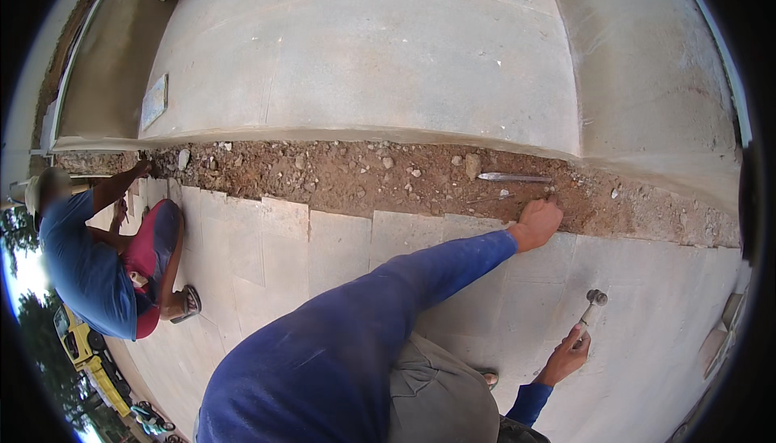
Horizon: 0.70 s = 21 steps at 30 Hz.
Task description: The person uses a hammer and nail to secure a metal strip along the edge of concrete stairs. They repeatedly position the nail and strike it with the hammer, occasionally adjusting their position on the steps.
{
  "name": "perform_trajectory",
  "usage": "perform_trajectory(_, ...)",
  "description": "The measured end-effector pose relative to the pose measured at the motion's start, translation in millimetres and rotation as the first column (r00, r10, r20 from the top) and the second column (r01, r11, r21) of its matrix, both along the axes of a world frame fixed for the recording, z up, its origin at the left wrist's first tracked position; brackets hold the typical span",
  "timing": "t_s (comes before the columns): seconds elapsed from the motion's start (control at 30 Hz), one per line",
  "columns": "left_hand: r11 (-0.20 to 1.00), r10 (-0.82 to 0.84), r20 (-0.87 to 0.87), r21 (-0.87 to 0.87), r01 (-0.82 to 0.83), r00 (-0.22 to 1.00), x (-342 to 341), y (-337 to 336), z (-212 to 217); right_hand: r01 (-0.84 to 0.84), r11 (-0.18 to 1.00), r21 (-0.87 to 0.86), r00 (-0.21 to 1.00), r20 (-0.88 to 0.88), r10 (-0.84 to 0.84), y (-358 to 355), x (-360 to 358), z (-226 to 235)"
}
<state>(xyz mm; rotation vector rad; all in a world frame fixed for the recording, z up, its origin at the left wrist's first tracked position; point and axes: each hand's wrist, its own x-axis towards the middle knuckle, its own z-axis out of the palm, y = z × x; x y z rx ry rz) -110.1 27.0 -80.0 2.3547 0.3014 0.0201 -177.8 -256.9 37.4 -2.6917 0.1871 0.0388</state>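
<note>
My left hand (538,223), at the end of a blue sleeve, reaches to the near edge of a strip of brown soil (347,176). Its fingers are curled together; whatever they may hold is hidden. Just beyond it a pointed metal bar (515,177), like a chisel, lies on the dirt. A thin rod (491,198) rests beside my fingers. Lower down, my right hand (566,356) is closed round the pale handle of a hammer (596,298), its head raised above the paving slabs (647,281).
At the left a co-worker (93,261) in a blue shirt crouches, one hand at the soil. Beyond the strip runs a concrete ledge (364,55), with a small flat board (154,102) on its left. Stones (473,166) dot the dirt. A yellow truck (93,354) stands far left.
</note>
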Motion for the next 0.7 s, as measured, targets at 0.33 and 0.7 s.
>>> perform_trajectory(0.33,0.867,0.325,0.153,-0.442,-0.229,0.933,-57,61,91,-0.357,0.907,-0.224,0.927,-0.205,0.314,107,34,84)
perform_trajectory(0.7,0.716,0.676,0.108,-0.332,-0.615,0.729,-31,241,78,-0.763,0.633,0.13,0.646,0.13,0.752,309,108,67)
